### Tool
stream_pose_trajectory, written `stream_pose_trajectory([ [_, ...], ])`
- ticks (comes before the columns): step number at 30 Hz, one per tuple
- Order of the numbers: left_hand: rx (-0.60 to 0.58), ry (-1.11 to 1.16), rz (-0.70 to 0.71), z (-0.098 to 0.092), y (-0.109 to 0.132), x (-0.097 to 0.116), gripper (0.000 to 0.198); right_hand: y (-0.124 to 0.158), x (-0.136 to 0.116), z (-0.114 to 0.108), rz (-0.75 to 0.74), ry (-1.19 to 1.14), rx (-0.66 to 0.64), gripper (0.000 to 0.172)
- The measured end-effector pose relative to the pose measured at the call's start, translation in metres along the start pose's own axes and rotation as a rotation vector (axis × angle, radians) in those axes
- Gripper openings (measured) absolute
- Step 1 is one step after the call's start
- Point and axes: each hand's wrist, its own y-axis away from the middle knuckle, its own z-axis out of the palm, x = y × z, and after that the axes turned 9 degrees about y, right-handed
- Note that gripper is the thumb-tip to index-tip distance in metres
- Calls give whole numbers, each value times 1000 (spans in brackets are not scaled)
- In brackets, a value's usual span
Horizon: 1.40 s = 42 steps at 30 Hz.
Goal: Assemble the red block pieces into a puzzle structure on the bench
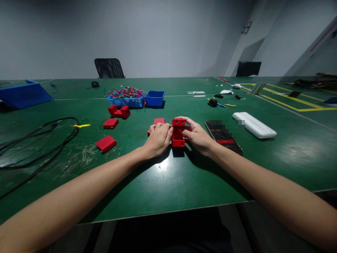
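Observation:
A red U-shaped plastic block (178, 133) stands on the green table (168, 182), held between both my hands. My left hand (158, 139) is curled against its left side, fingers closed. My right hand (196, 135) wraps its right side, fingers over the top edge. Behind my left hand lies a flat red plate (159, 121), partly hidden. More red pieces lie to the left: a flat plate (106, 143), another plate (110, 123) and a U-shaped block (119, 111).
A phone (223, 136) and a white oblong case (254, 125) lie right of my hands. A blue tray of coloured wires (126, 96) and a small blue bin (154, 98) sit behind. Black cable (39, 140) loops at left. A large blue bin (22, 94) is at far left.

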Motion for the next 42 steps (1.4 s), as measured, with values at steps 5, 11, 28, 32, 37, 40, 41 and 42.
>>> stream_pose_trajectory([
  [5, 1, -7, -4, 1, 0, -1, 36, -2, 4, -4, 6, 8, -18, 43],
  [11, 2, -16, -8, 3, -1, -3, 35, -4, 7, -6, 12, 0, -32, 44],
  [28, 14, 0, -1, 3, -1, -2, 35, -4, 8, -5, -60, 18, -13, 54],
  [32, 4, -3, -13, 2, -1, -1, 35, -4, 9, -5, -81, 30, -16, 53],
  [37, -2, -9, -28, 1, -1, 0, 34, -4, 9, -5, -87, 45, -23, 51],
  [40, -7, -5, -34, 1, 0, -1, 34, -3, 8, -5, -82, 44, -21, 51],
  [41, -8, -2, -33, 1, 0, -1, 35, -2, 7, -4, -79, 42, -16, 51],
  [42, -8, 1, -31, 1, 0, -1, 35, -2, 7, -4, -74, 40, -8, 51],
])
